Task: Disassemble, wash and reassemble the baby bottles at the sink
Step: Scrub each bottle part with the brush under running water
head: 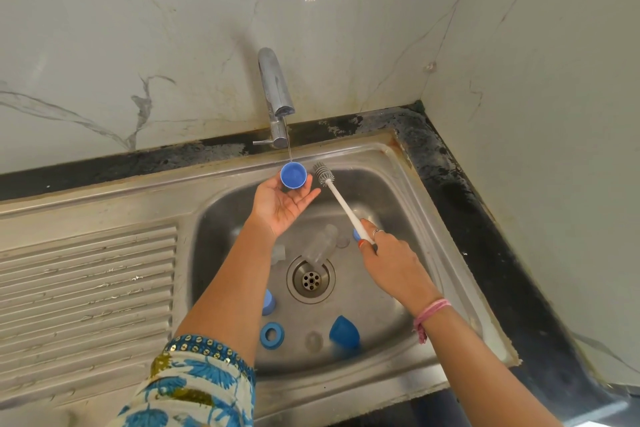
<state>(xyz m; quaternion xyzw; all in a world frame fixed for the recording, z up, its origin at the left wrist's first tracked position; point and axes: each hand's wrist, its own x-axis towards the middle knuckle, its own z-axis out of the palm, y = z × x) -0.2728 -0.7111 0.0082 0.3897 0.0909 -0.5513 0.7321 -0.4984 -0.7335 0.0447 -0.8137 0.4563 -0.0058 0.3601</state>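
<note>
My left hand [282, 206] holds a blue bottle cap [293, 175] by its fingertips, mouth up, under a thin stream from the tap [276, 94]. My right hand [388, 258] grips the white handle of a bottle brush [323, 174], whose grey head is just right of the cap. In the steel sink [408, 184] lie a clear bottle [322, 244] near the drain [310, 280], a blue ring [272, 335], a blue dome cap [344, 332], a clear teat [313, 340], and another blue part [268, 302] partly hidden by my left arm.
A ribbed steel draining board [86, 288] lies left of the basin. A black counter edge [460, 191] runs behind and to the right, against marble walls. Another small clear piece [278, 253] sits beside my left forearm.
</note>
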